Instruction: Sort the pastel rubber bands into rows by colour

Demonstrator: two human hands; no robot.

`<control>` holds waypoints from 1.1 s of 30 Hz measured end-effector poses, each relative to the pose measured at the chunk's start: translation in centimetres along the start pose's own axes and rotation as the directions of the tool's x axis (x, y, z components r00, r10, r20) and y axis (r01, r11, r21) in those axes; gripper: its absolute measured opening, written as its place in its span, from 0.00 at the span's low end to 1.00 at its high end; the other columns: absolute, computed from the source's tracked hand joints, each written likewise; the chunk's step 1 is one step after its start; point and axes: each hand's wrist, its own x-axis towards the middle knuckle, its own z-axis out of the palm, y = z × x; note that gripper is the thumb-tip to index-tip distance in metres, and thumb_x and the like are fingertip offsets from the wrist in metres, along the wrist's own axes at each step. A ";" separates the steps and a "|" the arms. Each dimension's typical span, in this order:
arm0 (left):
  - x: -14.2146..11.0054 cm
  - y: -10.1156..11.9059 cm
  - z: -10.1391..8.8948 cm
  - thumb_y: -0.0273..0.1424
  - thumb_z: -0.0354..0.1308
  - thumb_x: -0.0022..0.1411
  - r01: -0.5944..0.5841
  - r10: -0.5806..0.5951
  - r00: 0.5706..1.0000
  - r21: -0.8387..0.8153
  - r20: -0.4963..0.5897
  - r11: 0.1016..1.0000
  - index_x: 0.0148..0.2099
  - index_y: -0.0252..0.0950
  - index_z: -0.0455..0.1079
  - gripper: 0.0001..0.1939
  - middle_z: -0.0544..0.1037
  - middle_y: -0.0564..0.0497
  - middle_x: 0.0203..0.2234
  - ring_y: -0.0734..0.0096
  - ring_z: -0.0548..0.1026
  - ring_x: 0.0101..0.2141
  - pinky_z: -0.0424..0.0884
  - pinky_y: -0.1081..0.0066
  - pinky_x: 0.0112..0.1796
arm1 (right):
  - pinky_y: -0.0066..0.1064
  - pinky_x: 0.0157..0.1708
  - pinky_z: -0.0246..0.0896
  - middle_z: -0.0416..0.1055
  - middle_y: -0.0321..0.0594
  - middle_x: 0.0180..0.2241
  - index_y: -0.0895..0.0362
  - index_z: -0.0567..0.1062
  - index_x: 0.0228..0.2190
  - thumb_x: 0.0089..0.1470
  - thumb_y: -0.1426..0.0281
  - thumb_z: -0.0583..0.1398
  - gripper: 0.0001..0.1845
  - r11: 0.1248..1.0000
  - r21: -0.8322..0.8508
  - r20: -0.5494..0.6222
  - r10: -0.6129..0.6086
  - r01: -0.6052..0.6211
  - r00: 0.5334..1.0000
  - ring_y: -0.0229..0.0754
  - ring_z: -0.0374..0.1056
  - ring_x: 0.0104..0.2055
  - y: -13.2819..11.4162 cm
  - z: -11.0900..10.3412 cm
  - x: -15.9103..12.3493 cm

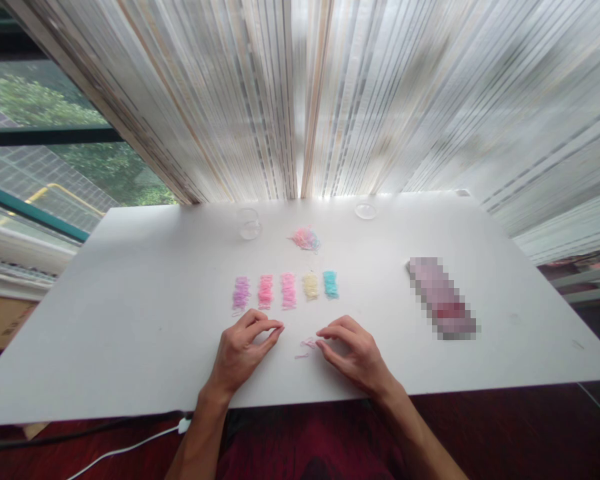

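Both hands rest on a white table (130, 300) near its front edge. My left hand (243, 350) has thumb and forefinger pinched together; whatever sits between them is too small to make out. My right hand (353, 350) lies with curled fingers, its fingertips touching a few small pink and purple elastic bands (307, 345). Just beyond the hands lies a row of sorted band piles: purple (241, 293), pink (265, 291), a second pink (289, 291), yellow (311, 286) and turquoise (331, 284). Farther back sits a mixed-colour heap of bands (306, 238).
A small clear cup (249, 223) stands at the back left of the heap, a clear round lid (365, 211) at the back right. A blurred pinkish oblong object (443, 297) lies to the right. Striped curtains hang behind the table; a white cable (130, 448) runs below its front edge.
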 end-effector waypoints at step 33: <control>0.2 -2.2 -1.8 0.32 0.63 0.66 0.092 -0.073 0.987 0.131 -0.140 0.987 0.41 0.40 0.84 0.07 0.63 0.58 0.21 0.78 0.62 0.21 0.62 0.77 0.26 | 0.33 0.36 0.69 0.75 0.40 0.33 0.54 0.78 0.38 0.64 0.75 0.60 0.06 0.999 -0.037 0.030 0.016 -0.015 0.999 0.42 0.72 0.36 -0.5 -0.2 0.4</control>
